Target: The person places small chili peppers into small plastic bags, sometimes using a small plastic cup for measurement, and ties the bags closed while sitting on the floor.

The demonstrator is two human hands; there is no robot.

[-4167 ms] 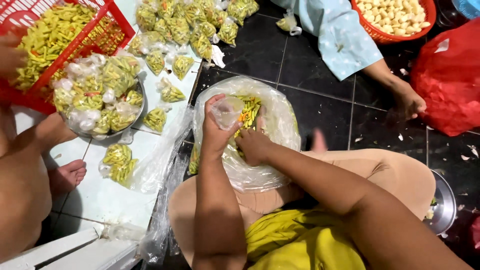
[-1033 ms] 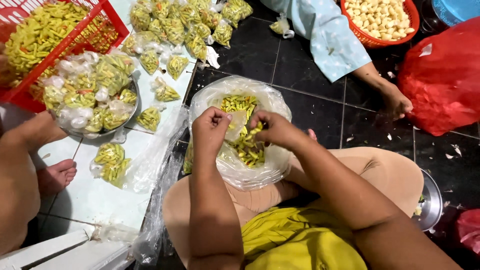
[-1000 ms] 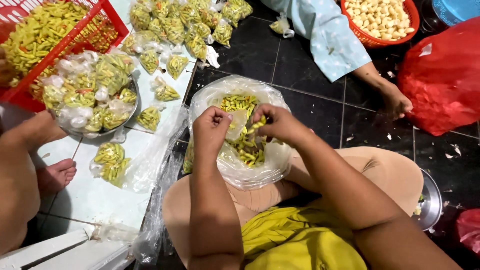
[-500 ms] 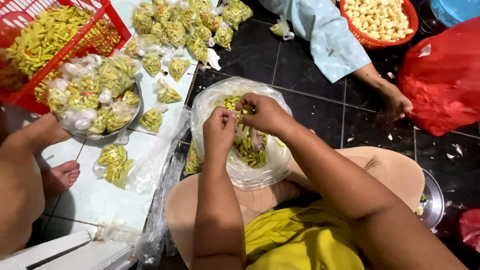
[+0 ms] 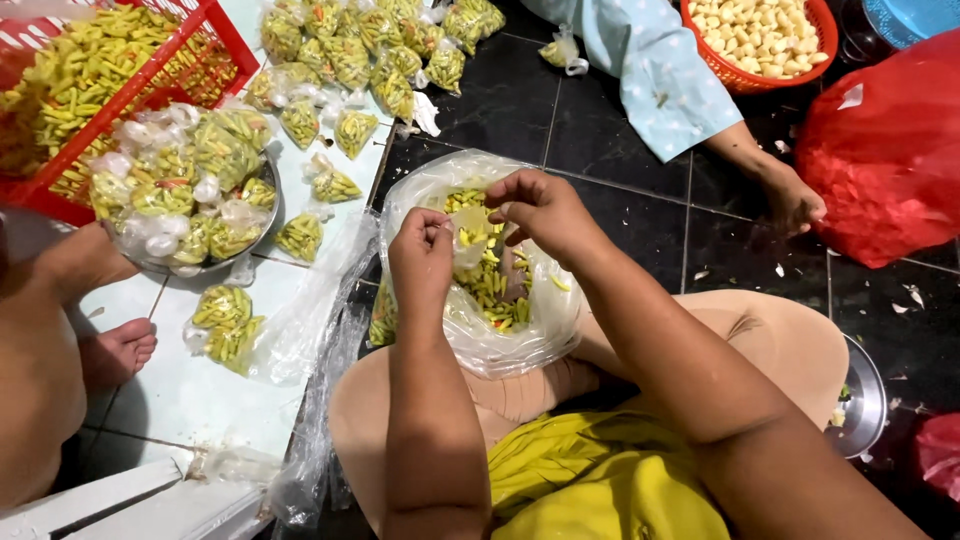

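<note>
A large clear plastic bag (image 5: 545,330) holding yellow-green chillies (image 5: 492,290) lies open in front of my knees. Above it my left hand (image 5: 420,252) and my right hand (image 5: 545,212) are close together. Both pinch a small clear plastic bag (image 5: 468,238) with a few chillies inside. My left hand grips its left side with closed fingers. From the right, my other hand's fingertips hold the bag's top. The lower part of the small bag is hidden behind my hands.
A metal bowl (image 5: 262,232) of filled small bags sits left, beside a red crate (image 5: 222,40) of chillies. More filled bags (image 5: 350,55) lie at the top. Another person's blue sleeve (image 5: 660,85) and hand (image 5: 792,198) reach in near an orange basket (image 5: 742,82) and red bag (image 5: 890,150). Someone's foot (image 5: 118,352) rests left.
My hands have come up out of the large bag and closed together on the small bag. My right hand has shifted left and upward toward my left hand.
</note>
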